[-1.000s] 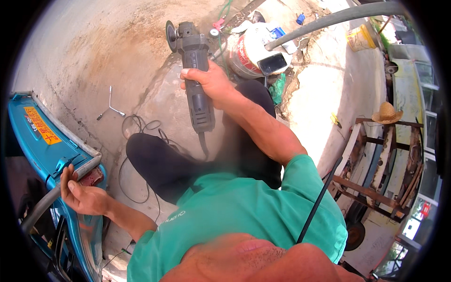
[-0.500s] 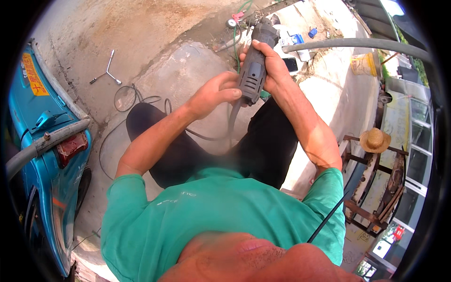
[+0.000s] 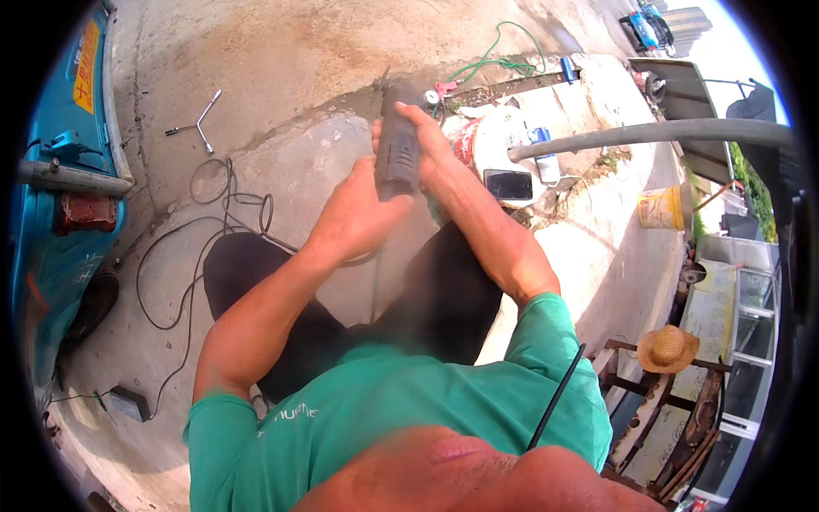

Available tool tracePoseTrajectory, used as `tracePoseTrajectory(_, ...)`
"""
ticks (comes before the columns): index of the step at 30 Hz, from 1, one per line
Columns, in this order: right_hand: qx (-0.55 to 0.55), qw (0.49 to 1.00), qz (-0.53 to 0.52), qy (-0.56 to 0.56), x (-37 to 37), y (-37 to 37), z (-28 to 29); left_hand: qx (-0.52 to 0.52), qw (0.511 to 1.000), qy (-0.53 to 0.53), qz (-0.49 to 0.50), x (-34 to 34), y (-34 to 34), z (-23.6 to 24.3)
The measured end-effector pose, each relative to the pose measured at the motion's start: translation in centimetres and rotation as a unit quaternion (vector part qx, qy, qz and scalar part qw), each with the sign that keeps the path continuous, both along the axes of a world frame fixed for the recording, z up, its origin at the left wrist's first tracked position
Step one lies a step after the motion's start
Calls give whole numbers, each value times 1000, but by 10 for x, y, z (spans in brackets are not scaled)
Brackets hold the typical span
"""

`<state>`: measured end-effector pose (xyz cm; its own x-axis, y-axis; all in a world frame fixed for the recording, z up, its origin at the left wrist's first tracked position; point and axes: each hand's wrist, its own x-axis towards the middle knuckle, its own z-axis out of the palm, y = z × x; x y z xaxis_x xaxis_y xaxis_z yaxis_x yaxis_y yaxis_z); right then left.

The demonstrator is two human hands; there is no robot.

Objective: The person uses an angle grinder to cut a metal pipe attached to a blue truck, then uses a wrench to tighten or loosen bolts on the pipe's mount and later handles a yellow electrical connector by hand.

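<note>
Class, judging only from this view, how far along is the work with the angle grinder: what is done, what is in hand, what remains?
Done: the angle grinder is picked up, its black cable trailing over the concrete ground. In hand: the right hand grips the body and the left hand holds its rear end. Left: no grinding shows; no sparks are visible, and the disc is hidden from view. The lug wrench lies untouched.

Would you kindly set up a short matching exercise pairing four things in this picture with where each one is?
Things:
1. angle grinder
2. phone
3. straw hat
4. three-way wrench

Places:
A. on the rusty rack at the lower right
B. gripped by the left hand and the right hand
C. alone on the concrete at the upper left
D. flat beside the white cylinder

Pairs: 1-B, 2-D, 3-A, 4-C
</note>
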<state>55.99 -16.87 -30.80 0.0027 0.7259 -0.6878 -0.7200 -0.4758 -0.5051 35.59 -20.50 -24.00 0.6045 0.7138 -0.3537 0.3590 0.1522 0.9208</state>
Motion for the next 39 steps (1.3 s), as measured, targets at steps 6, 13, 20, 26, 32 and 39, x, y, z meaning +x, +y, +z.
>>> tracePoseTrajectory(6, 53, 995, -35, -80, 16, -15, -19, 312, 946, 48, -69, 27, -17, -25)
tracePoseTrajectory(13, 22, 982, -1, -188, 21, -19, -38, 487, 852, 154, -113, 39, -44, -26)
tracePoseTrajectory(20, 12, 984, -9, -176, 18, -11, -47, 477, 863, 138, -92, 31, -28, -35)
tracePoseTrajectory(26, 16, 984, -9, -179, 5, 3, -55, 426, 891, 144, -62, 24, -21, -38)
tracePoseTrajectory(32, 26, 980, 22, -197, -6, 8, -39, 120, 991, 51, -7, 4, 13, -25)
tracePoseTrajectory(39, 103, 987, 39, -113, -4, 4, -43, -225, 957, -173, 54, 37, 31, -87)
